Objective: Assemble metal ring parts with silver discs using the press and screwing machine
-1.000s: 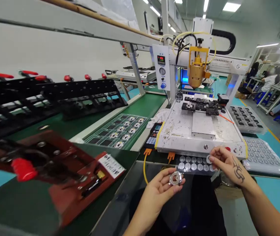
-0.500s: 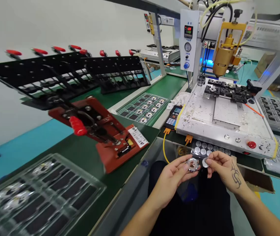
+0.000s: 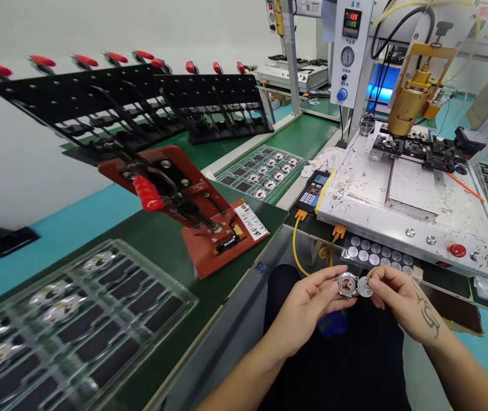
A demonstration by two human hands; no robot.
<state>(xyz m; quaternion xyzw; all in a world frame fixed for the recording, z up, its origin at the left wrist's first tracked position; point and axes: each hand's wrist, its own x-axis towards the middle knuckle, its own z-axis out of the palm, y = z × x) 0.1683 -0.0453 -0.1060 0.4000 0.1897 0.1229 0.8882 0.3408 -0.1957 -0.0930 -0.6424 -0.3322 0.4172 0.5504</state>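
Note:
Between the thumb and fingers of my left hand [image 3: 312, 299] is a shiny metal watch case [image 3: 347, 285], its round opening facing me. My right hand [image 3: 400, 299] pinches a thin silver disc with markings, like a watch case back [image 3: 364, 287], by its right edge. The disc is upright close beside the case's right side; whether they touch I cannot tell. Both hands are above my lap, in front of the bench edge. Just beyond them lies a clear sheet of similar silver discs [image 3: 374, 258].
A dispensing machine [image 3: 410, 211] with a gold head stands at right, a keypad controller [image 3: 313, 192] beside it. On the left are a red clamp fixture [image 3: 209, 240], black clamp racks [image 3: 111, 97], a near parts tray [image 3: 111, 319] and a farther tray [image 3: 261, 171].
My right hand has brought the disc closer to the watch case and turned its marked face more toward me. The view has shifted, so the bench things sit differently in frame.

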